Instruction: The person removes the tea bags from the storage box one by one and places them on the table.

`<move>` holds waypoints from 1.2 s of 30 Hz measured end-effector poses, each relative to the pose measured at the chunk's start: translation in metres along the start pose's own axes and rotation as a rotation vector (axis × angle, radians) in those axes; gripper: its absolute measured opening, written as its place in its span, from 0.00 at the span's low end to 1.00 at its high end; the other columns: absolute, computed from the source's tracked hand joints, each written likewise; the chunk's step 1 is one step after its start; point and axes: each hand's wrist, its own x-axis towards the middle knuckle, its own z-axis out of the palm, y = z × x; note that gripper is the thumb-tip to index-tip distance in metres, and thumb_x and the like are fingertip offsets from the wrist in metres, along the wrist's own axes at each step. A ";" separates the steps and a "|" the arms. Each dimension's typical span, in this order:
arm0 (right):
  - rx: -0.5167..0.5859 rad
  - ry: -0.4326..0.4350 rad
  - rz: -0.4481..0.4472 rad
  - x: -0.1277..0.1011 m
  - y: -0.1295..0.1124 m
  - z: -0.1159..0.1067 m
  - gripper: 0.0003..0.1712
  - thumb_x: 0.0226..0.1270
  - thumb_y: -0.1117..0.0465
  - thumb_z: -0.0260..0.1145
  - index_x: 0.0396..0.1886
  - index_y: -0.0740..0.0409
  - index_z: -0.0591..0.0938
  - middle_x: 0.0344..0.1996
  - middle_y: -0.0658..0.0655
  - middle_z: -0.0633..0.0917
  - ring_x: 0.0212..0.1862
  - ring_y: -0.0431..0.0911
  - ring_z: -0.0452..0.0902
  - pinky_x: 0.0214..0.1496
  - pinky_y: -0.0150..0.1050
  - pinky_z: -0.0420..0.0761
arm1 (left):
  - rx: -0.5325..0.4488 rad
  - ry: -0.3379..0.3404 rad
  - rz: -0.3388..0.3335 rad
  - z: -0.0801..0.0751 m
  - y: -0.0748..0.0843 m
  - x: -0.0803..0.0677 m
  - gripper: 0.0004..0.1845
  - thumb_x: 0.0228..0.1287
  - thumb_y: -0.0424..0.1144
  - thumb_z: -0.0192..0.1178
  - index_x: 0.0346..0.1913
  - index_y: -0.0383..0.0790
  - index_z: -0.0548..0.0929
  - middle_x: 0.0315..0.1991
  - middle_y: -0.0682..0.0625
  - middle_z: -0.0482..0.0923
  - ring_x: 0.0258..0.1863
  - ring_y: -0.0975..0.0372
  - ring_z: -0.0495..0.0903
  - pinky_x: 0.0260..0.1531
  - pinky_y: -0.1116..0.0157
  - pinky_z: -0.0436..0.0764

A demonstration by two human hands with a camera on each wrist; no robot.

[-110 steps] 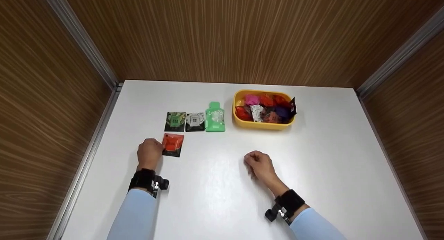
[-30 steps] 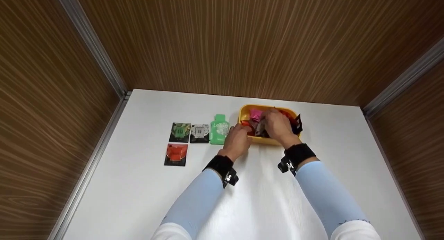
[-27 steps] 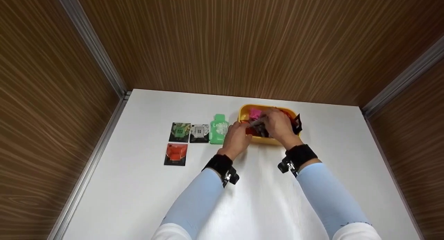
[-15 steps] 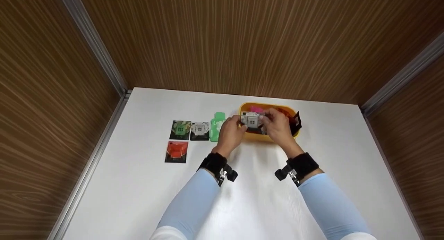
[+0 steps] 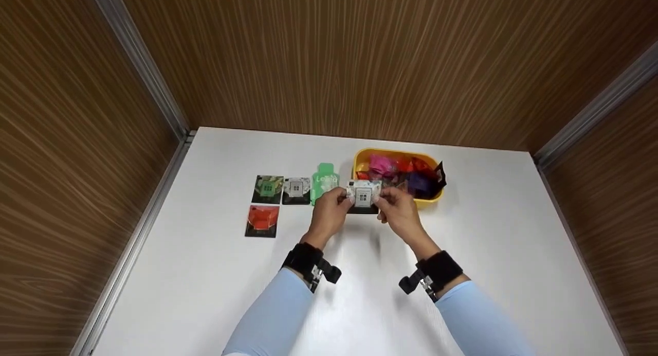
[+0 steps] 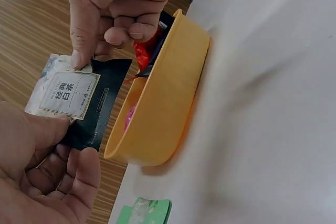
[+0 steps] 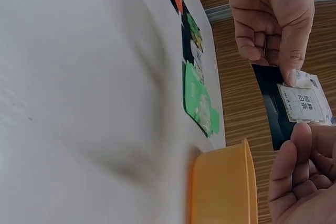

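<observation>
Both hands hold one white-and-black tea sachet (image 5: 364, 196) up in front of the yellow box, label facing the head camera. My left hand (image 5: 329, 214) pinches its left edge between thumb and fingers. At the opposite edge my right hand (image 5: 402, 215) pinches it the same way. The left wrist view shows both thumbs on the printed face of the sachet (image 6: 73, 98). Behind the hands stands the yellow box (image 5: 434, 200), holding pink, red and purple packets (image 5: 420, 182). A green pouch (image 5: 325, 177) lies left of it, partly covered by my left hand.
Left of the green pouch, a white-and-black sachet (image 5: 296, 191) and a green-and-black sachet (image 5: 268, 189) lie in a row. A red-and-black sachet (image 5: 262, 221) is below the green one. Wood-grain panels (image 5: 329, 63) enclose the white table (image 5: 205, 273) at back and sides.
Both hands, earlier in the yellow box, have lifted the white-and-black sachet out and brought it toward the body. Before that, the left hand was beside the red sachet.
</observation>
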 end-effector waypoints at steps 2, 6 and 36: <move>0.000 0.008 0.013 -0.006 0.005 0.005 0.07 0.73 0.67 0.69 0.41 0.69 0.84 0.24 0.58 0.85 0.19 0.41 0.77 0.21 0.32 0.78 | 0.007 0.006 -0.021 -0.001 -0.004 -0.004 0.06 0.72 0.38 0.67 0.38 0.39 0.86 0.29 0.53 0.81 0.29 0.64 0.75 0.31 0.67 0.74; -0.025 0.030 0.035 -0.015 0.012 0.015 0.06 0.73 0.66 0.70 0.37 0.66 0.84 0.21 0.54 0.84 0.18 0.41 0.76 0.19 0.31 0.76 | 0.044 0.028 -0.061 -0.004 -0.010 -0.012 0.06 0.70 0.39 0.70 0.37 0.41 0.89 0.29 0.53 0.85 0.27 0.65 0.77 0.30 0.66 0.76; -0.142 -0.066 0.172 -0.038 0.051 0.043 0.08 0.76 0.60 0.66 0.39 0.60 0.86 0.29 0.58 0.88 0.23 0.45 0.80 0.22 0.33 0.77 | 0.566 0.139 -0.141 -0.073 -0.075 -0.037 0.11 0.63 0.31 0.66 0.22 0.34 0.85 0.23 0.40 0.85 0.28 0.44 0.87 0.30 0.47 0.83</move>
